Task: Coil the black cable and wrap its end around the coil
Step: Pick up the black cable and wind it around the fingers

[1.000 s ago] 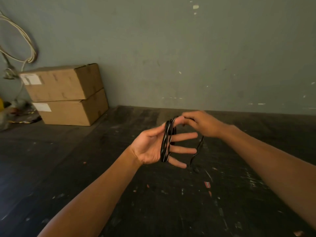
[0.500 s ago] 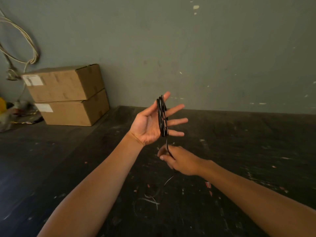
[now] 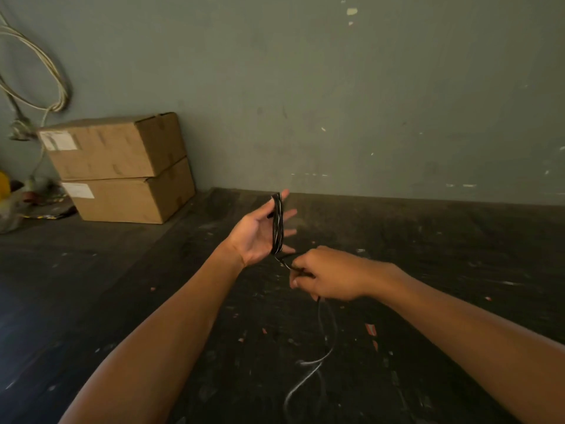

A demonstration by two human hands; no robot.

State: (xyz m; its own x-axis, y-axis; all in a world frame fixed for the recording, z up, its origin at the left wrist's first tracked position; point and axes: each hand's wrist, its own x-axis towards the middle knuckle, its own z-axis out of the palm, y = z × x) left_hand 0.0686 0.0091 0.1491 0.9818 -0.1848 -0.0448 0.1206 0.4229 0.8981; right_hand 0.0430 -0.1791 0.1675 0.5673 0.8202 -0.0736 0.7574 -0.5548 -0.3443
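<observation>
The black cable (image 3: 277, 223) is wound in several loops around the spread fingers of my left hand (image 3: 258, 234), which is held palm up above the dark floor. From the bottom of the coil a strand runs down to my right hand (image 3: 327, 275), just below and to the right, with its fingers closed on the cable. The loose end (image 3: 324, 338) hangs from my right hand and trails blurred toward the floor.
Two stacked cardboard boxes (image 3: 122, 166) stand against the grey-green wall at the left. Pale cables (image 3: 39, 71) hang on the wall above them, with clutter (image 3: 18, 194) beside the boxes. The dark floor (image 3: 428, 270) is speckled with small scraps.
My right hand went from the top of the coil down below my left hand, drawing the cable along. My left hand rose, then lowered slightly.
</observation>
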